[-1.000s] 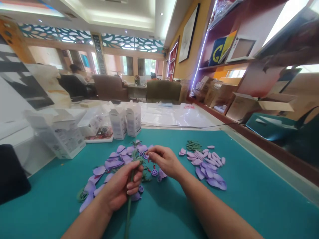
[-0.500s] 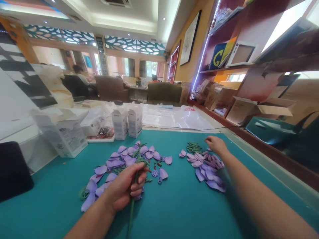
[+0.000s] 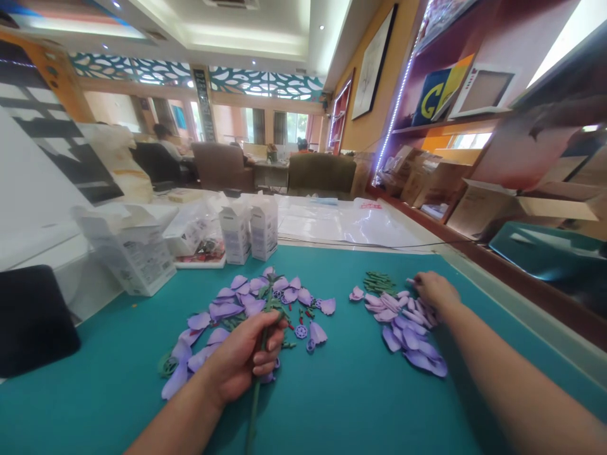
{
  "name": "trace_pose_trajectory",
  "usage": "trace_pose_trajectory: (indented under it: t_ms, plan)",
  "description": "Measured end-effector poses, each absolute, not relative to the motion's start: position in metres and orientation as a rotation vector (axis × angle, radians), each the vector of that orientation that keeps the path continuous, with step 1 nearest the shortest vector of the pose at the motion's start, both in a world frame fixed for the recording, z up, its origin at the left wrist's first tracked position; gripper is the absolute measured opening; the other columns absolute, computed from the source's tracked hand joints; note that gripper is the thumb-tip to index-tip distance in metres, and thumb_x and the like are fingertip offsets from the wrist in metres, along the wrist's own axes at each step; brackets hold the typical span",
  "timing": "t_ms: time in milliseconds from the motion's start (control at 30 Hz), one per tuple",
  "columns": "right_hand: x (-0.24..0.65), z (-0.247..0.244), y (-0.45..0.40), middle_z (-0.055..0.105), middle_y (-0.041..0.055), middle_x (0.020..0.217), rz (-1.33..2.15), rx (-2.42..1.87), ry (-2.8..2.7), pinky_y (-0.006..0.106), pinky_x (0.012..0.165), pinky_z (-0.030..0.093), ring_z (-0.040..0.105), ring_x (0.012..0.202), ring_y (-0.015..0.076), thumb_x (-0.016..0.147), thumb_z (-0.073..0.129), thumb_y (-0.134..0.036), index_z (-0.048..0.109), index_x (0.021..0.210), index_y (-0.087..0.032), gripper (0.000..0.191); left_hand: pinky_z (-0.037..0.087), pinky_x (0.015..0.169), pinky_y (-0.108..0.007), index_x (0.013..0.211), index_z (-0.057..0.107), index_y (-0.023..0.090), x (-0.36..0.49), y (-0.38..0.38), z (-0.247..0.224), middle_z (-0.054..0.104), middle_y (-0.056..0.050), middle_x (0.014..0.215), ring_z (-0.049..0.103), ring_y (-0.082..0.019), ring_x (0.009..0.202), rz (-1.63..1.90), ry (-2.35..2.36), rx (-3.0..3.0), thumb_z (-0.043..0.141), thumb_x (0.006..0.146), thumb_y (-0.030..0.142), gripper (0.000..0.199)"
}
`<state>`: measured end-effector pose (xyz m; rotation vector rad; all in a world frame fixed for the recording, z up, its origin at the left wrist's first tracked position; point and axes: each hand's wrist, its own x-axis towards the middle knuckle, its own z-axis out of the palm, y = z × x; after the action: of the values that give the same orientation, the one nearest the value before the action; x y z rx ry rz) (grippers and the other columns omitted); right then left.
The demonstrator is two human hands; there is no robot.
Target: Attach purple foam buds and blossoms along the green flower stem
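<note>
Gripping a green stem (image 3: 256,385), the left hand (image 3: 244,360) has its grip clamped around it, the stem running upright through the fist over the teal tabletop (image 3: 341,404). Purple petals (image 3: 222,313) and small wheel-shaped pieces (image 3: 300,330) lie scattered just beyond that hand. Well to the right of the stem, the right hand (image 3: 434,289) rests on a second petal pile (image 3: 408,322), fingertips touching it; whether its grip pinches a petal cannot be told.
</note>
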<state>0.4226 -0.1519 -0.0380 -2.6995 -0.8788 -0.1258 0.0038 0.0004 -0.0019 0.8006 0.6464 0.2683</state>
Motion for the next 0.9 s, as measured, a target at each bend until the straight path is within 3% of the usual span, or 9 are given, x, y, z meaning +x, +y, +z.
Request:
trace_pose_trajectory:
  t_ms: [100, 200, 333, 533, 733, 900]
  plan:
    - [0.404, -0.023, -0.139, 0.067, 0.015, 0.093, -0.183, -2.549, -0.883, 0.036, 0.07, 0.046, 0.062, 0.09, 0.0288, 0.081, 0.054, -0.03, 0.066, 0.082, -0.017, 0.019, 0.014, 0.033, -0.014, 0.073, 0.057, 0.013, 0.003, -0.002, 0.0, 0.04, 0.006, 0.047, 0.02, -0.002, 0.033, 0.256, 0.63, 0.793, 0.038, 0.095, 0.027, 0.032]
    - [0.362, -0.004, -0.12, 0.067, 0.0076, 0.088, -0.082, -2.33, -0.964, 0.03, 0.066, 0.048, 0.063, 0.082, 0.0219, 0.083, 0.048, -0.039, 0.061, 0.088, -0.019, 0.025, 0.016, 0.034, -0.014, 0.072, 0.056, 0.013, 0.001, -0.003, 0.001, 0.041, 0.006, 0.049, 0.021, -0.002, 0.033, 0.236, 0.583, 0.782, 0.04, 0.092, 0.026, 0.029]
    - [0.276, 0.016, -0.102, 0.062, 0.0017, 0.074, 0.393, -1.82, -1.048, 0.029, 0.062, 0.048, 0.061, 0.07, 0.0183, 0.075, 0.061, -0.044, 0.058, 0.088, -0.021, 0.026, 0.016, 0.035, -0.014, 0.07, 0.054, 0.013, -0.002, -0.004, 0.002, 0.043, 0.005, 0.05, 0.022, -0.002, 0.034, 0.215, 0.53, 0.78, 0.043, 0.089, 0.025, 0.025]
    - [0.184, 0.02, -0.082, 0.059, -0.0015, 0.064, 0.809, -1.498, -1.229, 0.029, 0.059, 0.045, 0.054, 0.061, 0.014, 0.069, 0.07, -0.051, 0.063, 0.082, -0.019, 0.035, 0.015, 0.035, -0.014, 0.069, 0.053, 0.013, -0.005, -0.005, 0.005, 0.041, 0.006, 0.048, 0.02, -0.002, 0.034, 0.198, 0.475, 0.819, 0.046, 0.089, 0.031, 0.028]
    - [0.163, 0.022, -0.081, 0.06, -0.0003, 0.071, 0.809, -1.379, -1.193, 0.027, 0.059, 0.046, 0.053, 0.064, 0.0134, 0.066, 0.074, -0.051, 0.066, 0.08, -0.019, 0.035, 0.012, 0.035, -0.015, 0.072, 0.058, 0.012, -0.006, -0.005, 0.005, 0.039, 0.006, 0.046, 0.017, -0.002, 0.033, 0.167, 0.479, 0.81, 0.041, 0.092, 0.03, 0.032]
    - [0.166, 0.022, -0.089, 0.062, 0.0007, 0.072, 0.745, -1.405, -1.262, 0.028, 0.059, 0.046, 0.053, 0.064, 0.0143, 0.073, 0.069, -0.052, 0.07, 0.087, -0.022, 0.034, 0.012, 0.034, -0.015, 0.073, 0.059, 0.011, -0.005, -0.005, 0.004, 0.04, 0.006, 0.046, 0.017, -0.002, 0.033, 0.171, 0.475, 0.796, 0.045, 0.091, 0.03, 0.029]
